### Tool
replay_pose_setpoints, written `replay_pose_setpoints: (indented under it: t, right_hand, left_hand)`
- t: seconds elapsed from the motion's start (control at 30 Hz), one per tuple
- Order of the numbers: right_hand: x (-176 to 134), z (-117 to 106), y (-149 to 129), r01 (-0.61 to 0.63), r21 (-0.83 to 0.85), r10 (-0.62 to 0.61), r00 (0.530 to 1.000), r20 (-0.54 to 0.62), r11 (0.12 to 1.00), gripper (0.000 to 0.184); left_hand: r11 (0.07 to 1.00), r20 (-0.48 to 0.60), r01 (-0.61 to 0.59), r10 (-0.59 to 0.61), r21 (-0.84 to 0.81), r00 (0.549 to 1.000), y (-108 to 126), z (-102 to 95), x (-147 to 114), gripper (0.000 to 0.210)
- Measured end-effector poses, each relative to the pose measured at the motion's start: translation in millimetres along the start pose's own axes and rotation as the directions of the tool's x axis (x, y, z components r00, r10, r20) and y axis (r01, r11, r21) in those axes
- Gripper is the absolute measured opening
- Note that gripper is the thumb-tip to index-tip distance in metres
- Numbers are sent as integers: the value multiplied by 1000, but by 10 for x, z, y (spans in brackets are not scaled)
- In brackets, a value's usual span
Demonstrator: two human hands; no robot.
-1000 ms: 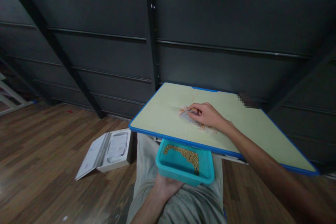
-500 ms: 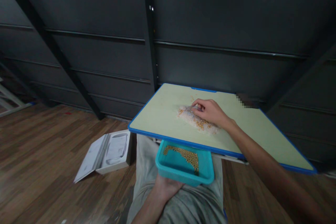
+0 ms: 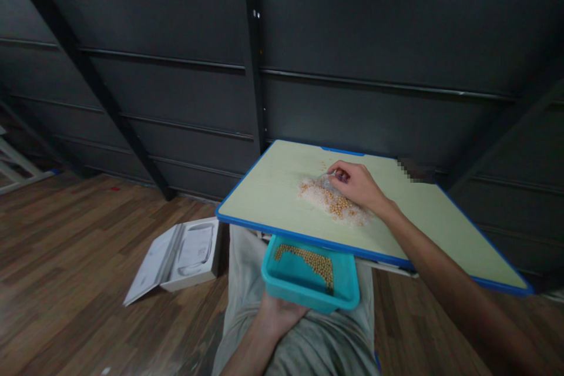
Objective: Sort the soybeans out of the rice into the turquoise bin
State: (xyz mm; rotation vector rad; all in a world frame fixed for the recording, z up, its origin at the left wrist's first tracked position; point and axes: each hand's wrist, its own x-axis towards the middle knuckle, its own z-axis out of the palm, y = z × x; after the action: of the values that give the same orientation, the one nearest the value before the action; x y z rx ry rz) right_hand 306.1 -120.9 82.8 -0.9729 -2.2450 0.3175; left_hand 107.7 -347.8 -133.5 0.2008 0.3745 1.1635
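My left hand (image 3: 279, 314) supports a turquoise plastic tray (image 3: 304, 295) from below, above my lap; its fingers are mostly hidden under the tray. Golden-yellow beans (image 3: 315, 261) lie along the tray's far and right sides. Over the board, my right hand (image 3: 355, 182) is closed in a pinch around a thin silvery utensil (image 3: 323, 176); too little of it shows to tell its kind. Its tip is at the upper left of a pile of white rice-like grains (image 3: 314, 192). More yellow beans (image 3: 339, 207) are mixed through that pile, mainly on the near side.
A pale green board (image 3: 264, 188) with a blue rim forms the tabletop. Several loose beans (image 3: 325, 163) lie beyond the pile. An opened white box (image 3: 194, 255) rests on the wooden floor to the left. Dark wall panels (image 3: 176, 88) stand behind the board.
My right hand has lifted slightly and shifted a little right, so the utensil and more of the pile show. My left hand and the tray stay in place.
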Motion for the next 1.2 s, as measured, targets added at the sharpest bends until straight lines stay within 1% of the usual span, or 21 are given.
replay_pose_setpoints:
  t: [0.1,0.17,0.27,0.4,0.57,0.67,0.83,0.97,1.1,1.2]
  right_hand:
    - [2,13,4,-3,-5,3,1000,29,1000,15]
    - [-2,22,-5,-5,2,5,998,67,1000,14]
    - [-10,35,-18,-14,33,11,995,100,999,13]
    - [-17,60,-15,-11,83,1,992,122,996,16]
    - [-29,97,-11,-11,124,-9,987,162,992,20]
    - [-39,110,-21,-8,143,-18,983,181,990,20]
    - [-50,127,-50,5,175,-43,976,215,985,19]
    - [-57,157,-71,5,189,-49,972,231,982,18]
    - [-73,191,-97,20,231,-83,960,267,973,19]
    - [-87,211,-125,28,250,-97,959,268,968,19]
  left_hand:
    - [1000,23,5,-5,-7,1000,1,-22,12,51]
    - [1000,36,7,-7,-8,999,3,-28,21,52]
    - [1000,34,7,-7,-11,999,4,-20,22,47]
    - [1000,16,9,-9,-11,1000,-1,0,5,37]
    - [999,28,14,-13,-43,1000,-12,-27,18,48]
    - [999,14,23,-23,-22,1000,-4,-26,26,47]
    - [999,-30,16,-15,35,999,16,40,12,47]
    - [998,-26,16,-14,57,1000,21,70,5,40]
    - [999,11,8,-8,31,1000,18,88,3,35]
    - [1000,22,7,-7,28,1000,11,68,12,33]
